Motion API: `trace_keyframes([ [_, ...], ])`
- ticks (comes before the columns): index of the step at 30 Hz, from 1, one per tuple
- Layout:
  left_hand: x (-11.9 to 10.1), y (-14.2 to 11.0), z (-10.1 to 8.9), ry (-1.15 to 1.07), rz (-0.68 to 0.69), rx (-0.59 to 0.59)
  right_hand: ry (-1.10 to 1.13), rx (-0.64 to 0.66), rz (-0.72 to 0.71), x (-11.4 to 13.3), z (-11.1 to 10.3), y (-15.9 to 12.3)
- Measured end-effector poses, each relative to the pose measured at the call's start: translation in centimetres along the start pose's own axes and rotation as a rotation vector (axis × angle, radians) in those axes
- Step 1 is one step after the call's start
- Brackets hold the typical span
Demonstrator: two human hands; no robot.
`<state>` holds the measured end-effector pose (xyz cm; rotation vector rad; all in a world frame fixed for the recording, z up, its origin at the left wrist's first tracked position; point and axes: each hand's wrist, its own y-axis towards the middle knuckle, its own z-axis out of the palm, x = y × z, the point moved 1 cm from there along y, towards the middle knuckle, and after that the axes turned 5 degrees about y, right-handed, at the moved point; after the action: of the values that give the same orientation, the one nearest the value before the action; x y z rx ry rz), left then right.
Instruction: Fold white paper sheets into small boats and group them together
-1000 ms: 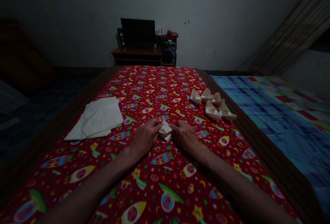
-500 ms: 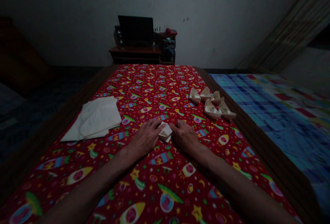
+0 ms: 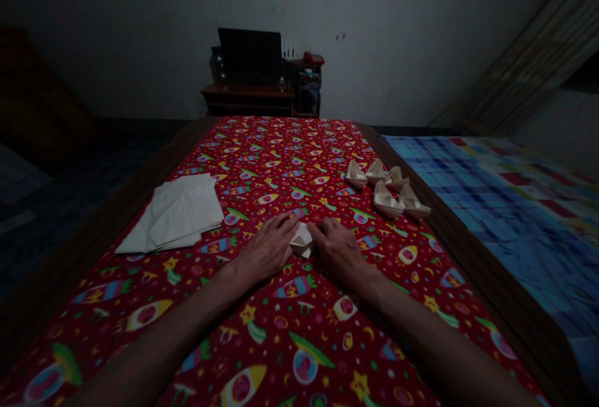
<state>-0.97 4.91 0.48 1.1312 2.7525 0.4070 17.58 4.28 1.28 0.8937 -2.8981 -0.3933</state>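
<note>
A small folded piece of white paper (image 3: 302, 241) lies on the red patterned cloth between my hands. My left hand (image 3: 271, 243) rests over its left side, fingers close together and pressing on the paper. From the right, my right hand (image 3: 337, 245) grips the paper's other edge with curled fingers; the fingertips are partly hidden. To the right sit several folded paper boats (image 3: 387, 200) in a cluster. A stack of paper sheets (image 3: 180, 213), with faint writing on it, lies to the left.
The red cloth (image 3: 299, 307) with rockets and stars covers the long surface under my arms. Beyond its far end stands a desk (image 3: 248, 98) with a dark monitor (image 3: 250, 54) and a red telephone (image 3: 313, 58). Blue checked bedding (image 3: 449, 188) spreads to the right.
My left hand's fingers have shifted slightly over the paper and flattened a little. The right hand stays at its edge. The whole view has moved slightly.
</note>
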Motion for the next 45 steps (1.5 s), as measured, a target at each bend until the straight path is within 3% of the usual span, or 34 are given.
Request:
trace_keyframes([
  [4,-0.6,-0.5,-0.2,-0.097,0.012,-0.066,0.044,-0.094,-0.152,-0.3,0.3,-0.4],
  [10,-1.0,-1.1,-0.2,-0.265,0.032,-0.047,0.12,-0.109,-0.123,-0.8,0.7,-0.6],
  [14,-0.7,-1.1,-0.1,-0.23,0.025,-0.032,0.14,-0.132,-0.179,-0.8,0.7,-0.5],
  [20,-0.2,-1.4,-0.2,-0.168,-0.114,-0.119,0.215,-0.146,-0.314,-1.3,0.9,-0.4],
  [25,-0.2,-1.6,-0.1,-0.247,-0.121,-0.153,0.399,-0.142,-0.227,-2.1,1.4,-0.4],
  [30,0.1,-1.2,0.3,-0.389,-0.331,-0.172,0.655,-0.1,-0.038,-2.6,1.3,0.0],
  [37,0.0,-1.4,0.2,-0.317,-0.292,-0.109,0.451,-0.059,0.1,-1.6,1.1,0.1],
  [45,0.5,-1.4,0.4,-0.103,-0.324,-0.089,0.334,-0.043,0.113,-1.3,1.4,0.2],
])
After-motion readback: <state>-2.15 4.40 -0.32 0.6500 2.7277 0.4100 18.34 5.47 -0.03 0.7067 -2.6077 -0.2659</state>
